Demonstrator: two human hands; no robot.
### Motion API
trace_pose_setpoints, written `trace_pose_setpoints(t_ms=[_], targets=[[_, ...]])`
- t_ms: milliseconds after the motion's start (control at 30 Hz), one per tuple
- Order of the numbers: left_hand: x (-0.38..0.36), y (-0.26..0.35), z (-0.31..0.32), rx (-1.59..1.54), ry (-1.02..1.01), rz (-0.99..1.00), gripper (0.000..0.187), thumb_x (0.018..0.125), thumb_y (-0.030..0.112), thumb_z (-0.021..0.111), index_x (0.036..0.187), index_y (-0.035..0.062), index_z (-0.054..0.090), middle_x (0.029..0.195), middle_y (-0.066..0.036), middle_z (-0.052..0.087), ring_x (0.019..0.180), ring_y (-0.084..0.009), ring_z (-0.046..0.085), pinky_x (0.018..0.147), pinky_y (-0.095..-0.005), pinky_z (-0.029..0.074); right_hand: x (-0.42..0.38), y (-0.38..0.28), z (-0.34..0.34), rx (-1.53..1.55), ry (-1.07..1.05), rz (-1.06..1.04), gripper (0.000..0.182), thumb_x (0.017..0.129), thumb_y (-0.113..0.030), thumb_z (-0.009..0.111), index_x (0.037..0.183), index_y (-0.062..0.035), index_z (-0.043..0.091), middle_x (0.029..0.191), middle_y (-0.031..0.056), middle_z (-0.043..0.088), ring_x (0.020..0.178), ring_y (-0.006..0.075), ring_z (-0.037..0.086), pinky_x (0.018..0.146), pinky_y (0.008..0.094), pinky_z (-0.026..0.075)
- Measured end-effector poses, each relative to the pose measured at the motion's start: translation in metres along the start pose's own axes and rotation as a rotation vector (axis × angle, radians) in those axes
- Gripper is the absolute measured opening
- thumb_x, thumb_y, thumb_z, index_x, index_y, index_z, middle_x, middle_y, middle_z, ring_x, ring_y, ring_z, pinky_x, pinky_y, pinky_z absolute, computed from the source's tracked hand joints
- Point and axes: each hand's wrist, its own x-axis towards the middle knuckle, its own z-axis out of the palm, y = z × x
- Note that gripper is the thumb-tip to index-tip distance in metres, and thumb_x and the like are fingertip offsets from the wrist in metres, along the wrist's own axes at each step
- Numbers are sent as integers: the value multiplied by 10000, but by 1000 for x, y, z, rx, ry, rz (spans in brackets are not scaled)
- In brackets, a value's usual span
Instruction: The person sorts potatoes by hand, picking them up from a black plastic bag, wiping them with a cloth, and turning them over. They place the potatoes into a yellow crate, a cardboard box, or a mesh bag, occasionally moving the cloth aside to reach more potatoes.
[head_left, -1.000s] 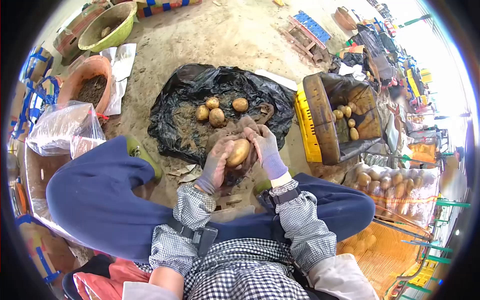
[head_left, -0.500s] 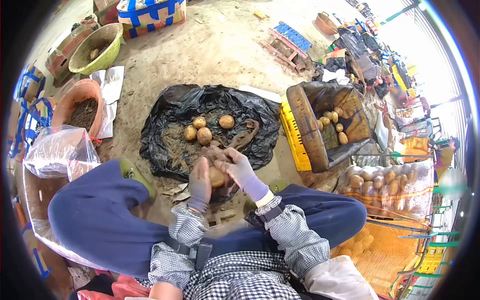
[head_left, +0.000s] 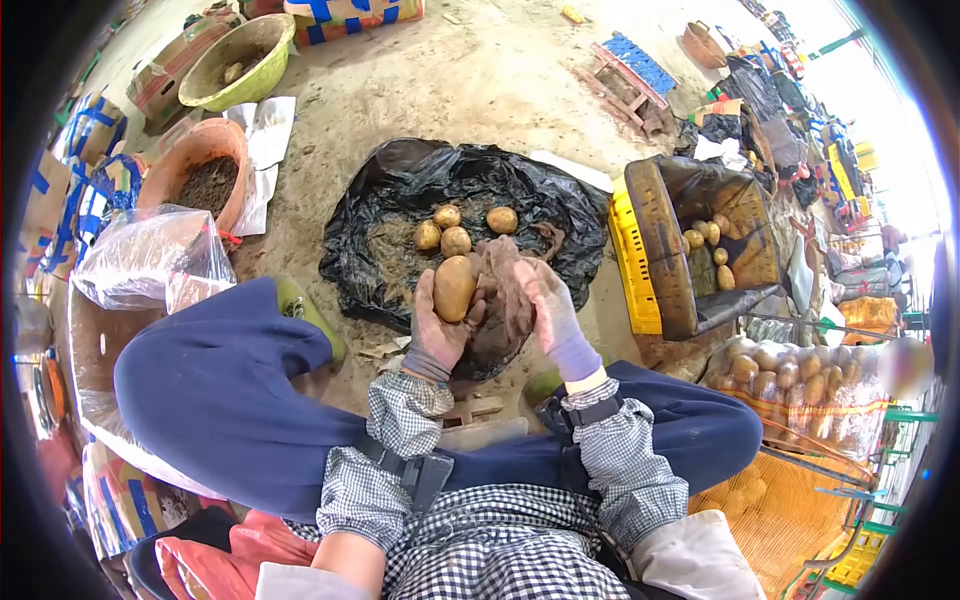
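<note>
A brown potato (head_left: 455, 289) rests in my gloved left hand (head_left: 436, 330), with the fingers and thumb around it. Just to the right, my gloved right hand (head_left: 549, 305) pinches a dirty brown cloth (head_left: 506, 295) that hangs down between the hands. Both hands are above the near edge of a black plastic sheet (head_left: 372, 215) on the ground. Several potatoes (head_left: 455, 240) lie on that sheet beyond my hands, among loose soil.
At right, a yellow crate (head_left: 633, 260) lined with dark plastic holds several potatoes. Near it stands a clear bag of potatoes (head_left: 787, 372). To the left are an orange basin (head_left: 225, 160) with soil, a green basin (head_left: 205, 88) and a plastic-covered box (head_left: 95, 335).
My hands have moved apart. The potato is now uncovered in my left hand, and the cloth is off it in my right. The whole view has shifted, with the scene now further right.
</note>
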Motion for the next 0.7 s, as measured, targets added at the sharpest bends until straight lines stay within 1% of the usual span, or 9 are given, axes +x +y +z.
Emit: trace_pose_setpoints(t_ms=[33, 167, 233, 267, 400, 500, 533, 667, 700], targets=[[0, 3, 3, -146, -24, -134, 597, 934, 562, 546, 1294, 85, 524, 1173, -89, 627, 1030, -245, 636, 830, -374, 573, -1, -5, -2, 7, -21, -7, 208, 888, -75, 685, 1064, -2, 603, 1093, 9, 601, 843, 47, 551, 759, 200, 467], [-4, -3, 14, 2, 7, -3, 496, 1003, 486, 447, 1295, 89, 505, 1149, -75, 632, 1020, -210, 644, 822, -360, 575, -3, -1, -4, -323, -118, -122, 269, 857, -88, 715, 1065, 26, 588, 1265, 75, 549, 950, 103, 577, 816, 232, 477], [7, -13, 8, 252, -49, 27, 417, 1029, 381, 437, 1311, 76, 473, 1220, -81, 587, 1048, -181, 625, 858, -333, 547, -13, 0, 23, -1017, -225, -646, 310, 823, -89, 735, 1051, 49, 576, 1393, 132, 462, 1081, 188, 580, 870, 278, 485], [5, -21, -1, 363, 28, 15, 351, 1039, 293, 435, 1301, 63, 464, 1184, -65, 582, 1051, -158, 619, 867, -276, 534, -5, 20, 16, -874, -217, -607, 313, 793, -100, 763, 1020, 27, 591, 1388, 154, 464, 1182, 253, 549, 902, 306, 485], [-4, -22, -12, 494, -100, 153, 471, 1033, 403, 441, 1355, 60, 445, 1176, -81, 619, 968, -170, 654, 843, -301, 553, -10, 29, 20, -697, -126, -464, 296, 785, -91, 763, 981, 22, 573, 1378, 152, 469, 1153, 230, 555, 890, 304, 487], [-14, -10, 10, 626, -63, 49, 470, 1016, 403, 492, 1337, 61, 471, 1172, -78, 621, 917, -158, 650, 743, -283, 559, 10, 27, 0, -562, 138, -290, 177, 853, -21, 690, 961, -11, 549, 994, 65, 622, 882, 128, 572, 778, 261, 486], [-13, -15, 15, 642, -121, 97, 455, 1001, 402, 531, 1304, 63, 510, 1134, -71, 631, 868, -153, 648, 635, -252, 541, 13, 27, -3, -364, 171, -227, 145, 876, 9, 667, 968, -31, 562, 872, 17, 607, 808, 98, 553, 739, 241, 478], [-16, -10, 23, 377, -117, -10, 472, 1000, 431, 514, 1297, 64, 520, 1048, -64, 652, 817, -156, 645, 580, -239, 514, 4, -3, -5, 68, 112, -91, 149, 884, 31, 653, 1002, -19, 575, 947, 27, 628, 862, 73, 565, 754, 231, 477], [-20, -6, 32, 370, -78, 16, 399, 993, 392, 549, 1236, 76, 554, 1041, -43, 642, 824, -99, 631, 580, -191, 510, -1, -17, 0, 191, 30, -34, 154, 890, 11, 659, 1020, -20, 582, 949, 20, 626, 865, 68, 565, 757, 225, 475]])
